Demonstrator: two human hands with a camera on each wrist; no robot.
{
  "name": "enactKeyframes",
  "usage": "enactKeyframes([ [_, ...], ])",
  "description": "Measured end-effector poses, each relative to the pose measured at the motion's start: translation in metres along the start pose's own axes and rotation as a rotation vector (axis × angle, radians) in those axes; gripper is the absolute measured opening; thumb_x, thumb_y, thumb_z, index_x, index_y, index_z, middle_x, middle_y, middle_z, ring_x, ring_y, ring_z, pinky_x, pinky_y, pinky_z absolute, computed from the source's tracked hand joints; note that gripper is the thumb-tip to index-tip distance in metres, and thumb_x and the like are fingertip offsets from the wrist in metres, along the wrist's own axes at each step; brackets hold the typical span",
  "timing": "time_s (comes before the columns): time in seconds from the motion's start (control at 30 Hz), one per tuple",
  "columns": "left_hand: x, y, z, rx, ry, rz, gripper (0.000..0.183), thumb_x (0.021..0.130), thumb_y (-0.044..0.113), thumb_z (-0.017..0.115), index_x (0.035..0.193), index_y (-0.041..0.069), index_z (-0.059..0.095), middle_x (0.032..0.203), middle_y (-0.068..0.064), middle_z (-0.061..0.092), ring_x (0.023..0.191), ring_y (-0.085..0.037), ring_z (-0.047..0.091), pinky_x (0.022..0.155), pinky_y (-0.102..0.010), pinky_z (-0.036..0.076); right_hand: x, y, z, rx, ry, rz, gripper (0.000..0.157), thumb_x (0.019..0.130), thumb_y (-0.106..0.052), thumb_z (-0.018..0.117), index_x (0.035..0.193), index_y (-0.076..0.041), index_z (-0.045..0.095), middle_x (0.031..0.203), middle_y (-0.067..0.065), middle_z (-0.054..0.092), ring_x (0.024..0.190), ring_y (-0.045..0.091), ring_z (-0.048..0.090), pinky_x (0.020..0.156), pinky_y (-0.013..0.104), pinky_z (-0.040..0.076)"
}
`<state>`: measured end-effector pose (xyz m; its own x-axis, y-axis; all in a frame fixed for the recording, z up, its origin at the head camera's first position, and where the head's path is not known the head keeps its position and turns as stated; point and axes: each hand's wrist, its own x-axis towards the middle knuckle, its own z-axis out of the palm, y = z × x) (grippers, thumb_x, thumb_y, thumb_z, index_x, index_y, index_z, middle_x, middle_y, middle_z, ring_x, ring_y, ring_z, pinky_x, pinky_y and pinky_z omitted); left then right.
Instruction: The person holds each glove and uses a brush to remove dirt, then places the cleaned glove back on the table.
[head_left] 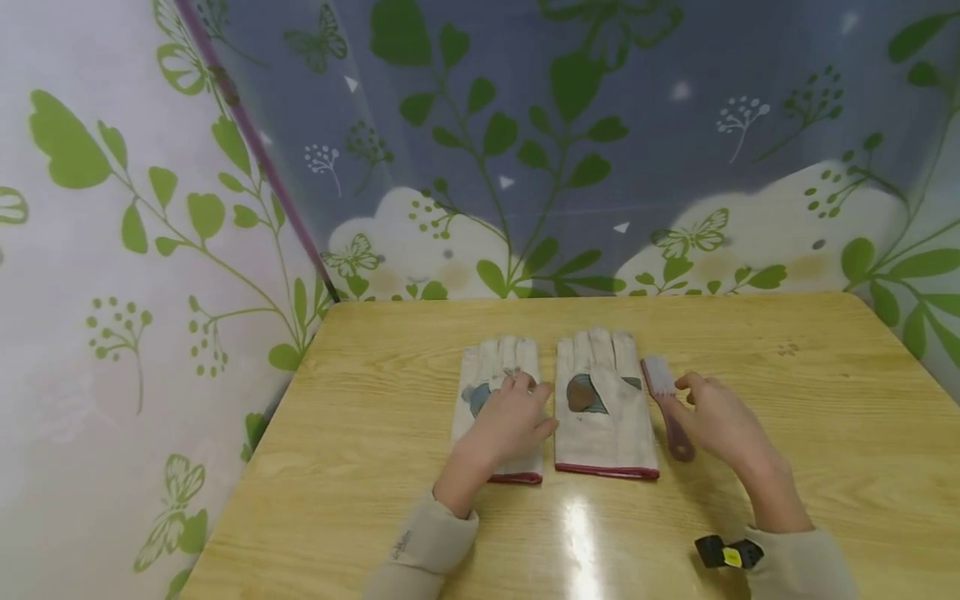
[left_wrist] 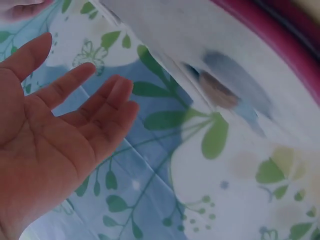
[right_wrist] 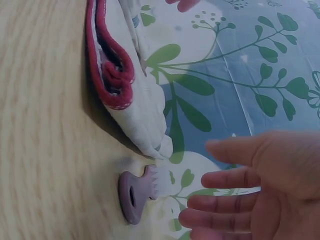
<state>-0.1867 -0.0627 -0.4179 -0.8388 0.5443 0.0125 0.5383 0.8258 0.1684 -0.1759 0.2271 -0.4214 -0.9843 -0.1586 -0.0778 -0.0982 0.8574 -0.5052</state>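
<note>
L work glove [head_left: 489, 367] lies lower ctr of frame; your L hand [head_left: 513, 418] is over it, fingers loosely spread, nothing held. R work glove [head_left: 607, 425] just beside, then purple-handled brush [head_left: 667, 404], ctr-right, w/ your R hand [head_left: 720, 417] nr it, also loose & empty.

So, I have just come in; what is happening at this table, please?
A person has both hands over a wood-patterned table, and neither hand holds anything. The left hand hovers over one whitish glove; a second glove lies flat beside it, untouched. The right hand hovers by a brush, which lies next to that second glove.
</note>
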Motion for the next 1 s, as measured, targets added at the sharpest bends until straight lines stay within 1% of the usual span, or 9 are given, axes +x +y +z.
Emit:
enactKeyframes([
  [0.13, 0.0, 0.01, -0.002, 0.014, -0.007, 0.015, 0.049, 0.096, 0.036, 0.051, 0.137, 0.009, 0.048, 0.125, -0.012, 0.052, 0.114, -0.025, 0.05, 0.091, -0.034, 0.046, 0.002, 0.002, 0.002, 0.001, -0.031, 0.042, 0.049, 0.095, -0.038, 0.051, 0.112, 0.007, 0.055, 0.096, 0.019, 0.064, 0.077, 0.025, 0.057, 0.059, 0.037, 0.046],
  [0.27, 0.002, 0.015, -0.004, 0.023, -0.002, 0.01, 0.048, 0.097, 0.036, 0.049, 0.135, 0.008, 0.049, 0.121, -0.012, 0.054, 0.109, -0.024, 0.052, 0.089, -0.033, 0.047, 0.004, 0.005, 0.006, -0.026, -0.032, 0.048, 0.035, 0.095, -0.03, 0.052, 0.101, 0.004, 0.059, 0.076, 0.008, 0.062, 0.063, 0.019, 0.051, 0.051, 0.032, 0.04],
  [0.37, 0.002, 0.017, -0.003, 0.041, -0.005, 0.004, 0.048, 0.097, 0.037, 0.049, 0.134, 0.008, 0.05, 0.121, -0.013, 0.056, 0.108, -0.025, 0.053, 0.089, -0.034, 0.048, 0.004, 0.006, 0.009, -0.032, -0.039, 0.057, 0.032, 0.094, -0.027, 0.052, 0.097, 0.004, 0.06, 0.069, 0.004, 0.06, 0.059, 0.018, 0.049, 0.05, 0.031, 0.038],
  [0.47, 0.003, 0.018, -0.002, 0.053, -0.021, -0.013, 0.047, 0.096, 0.038, 0.05, 0.133, 0.008, 0.051, 0.121, -0.013, 0.056, 0.109, -0.026, 0.053, 0.087, -0.035, 0.049, 0.004, 0.006, 0.011, -0.036, -0.05, 0.066, 0.029, 0.093, -0.025, 0.053, 0.093, 0.004, 0.06, 0.069, 0.004, 0.06, 0.06, 0.018, 0.049, 0.051, 0.032, 0.039],
  [0.63, 0.007, 0.021, 0.004, 0.042, -0.065, -0.055, 0.041, 0.096, 0.037, 0.051, 0.126, 0.008, 0.055, 0.116, -0.011, 0.059, 0.105, -0.026, 0.055, 0.083, -0.035, 0.05, 0.003, 0.008, 0.017, -0.014, -0.079, 0.105, 0.025, 0.092, -0.024, 0.054, 0.076, -0.004, 0.057, 0.06, 0.002, 0.058, 0.055, 0.016, 0.049, 0.049, 0.03, 0.037],
  [0.73, 0.012, 0.026, 0.007, 0.002, -0.127, -0.072, 0.034, 0.096, 0.034, 0.051, 0.114, 0.007, 0.06, 0.108, -0.01, 0.059, 0.097, -0.026, 0.057, 0.076, -0.034, 0.05, 0.002, 0.01, 0.018, -0.028, -0.076, 0.127, 0.028, 0.09, -0.025, 0.057, 0.069, -0.007, 0.054, 0.054, 0.0, 0.054, 0.051, 0.014, 0.045, 0.046, 0.028, 0.033],
  [0.83, 0.015, 0.03, 0.009, -0.038, -0.186, -0.123, 0.027, 0.095, 0.033, 0.053, 0.093, 0.008, 0.063, 0.101, -0.009, 0.057, 0.088, -0.024, 0.055, 0.069, -0.032, 0.048, 0.002, 0.01, 0.019, -0.052, -0.074, 0.132, 0.031, 0.088, -0.024, 0.059, 0.063, -0.008, 0.053, 0.05, -0.001, 0.048, 0.048, 0.013, 0.041, 0.044, 0.027, 0.031],
  [0.93, 0.015, 0.033, 0.011, -0.024, -0.213, -0.189, 0.028, 0.094, 0.032, 0.054, 0.079, 0.009, 0.063, 0.098, -0.009, 0.053, 0.083, -0.023, 0.051, 0.068, -0.033, 0.047, 0.003, 0.008, 0.021, -0.065, -0.072, 0.118, 0.032, 0.087, -0.023, 0.06, 0.06, -0.009, 0.053, 0.049, -0.002, 0.047, 0.047, 0.013, 0.04, 0.044, 0.027, 0.031],
  [1.0, 0.015, 0.035, 0.011, 0.002, -0.233, -0.212, 0.029, 0.095, 0.029, 0.053, 0.076, 0.01, 0.063, 0.097, -0.009, 0.053, 0.082, -0.022, 0.051, 0.067, -0.033, 0.047, 0.003, 0.008, 0.022, -0.068, -0.069, 0.111, 0.031, 0.087, -0.022, 0.061, 0.059, -0.009, 0.053, 0.049, -0.002, 0.048, 0.047, 0.013, 0.041, 0.044, 0.027, 0.032],
])
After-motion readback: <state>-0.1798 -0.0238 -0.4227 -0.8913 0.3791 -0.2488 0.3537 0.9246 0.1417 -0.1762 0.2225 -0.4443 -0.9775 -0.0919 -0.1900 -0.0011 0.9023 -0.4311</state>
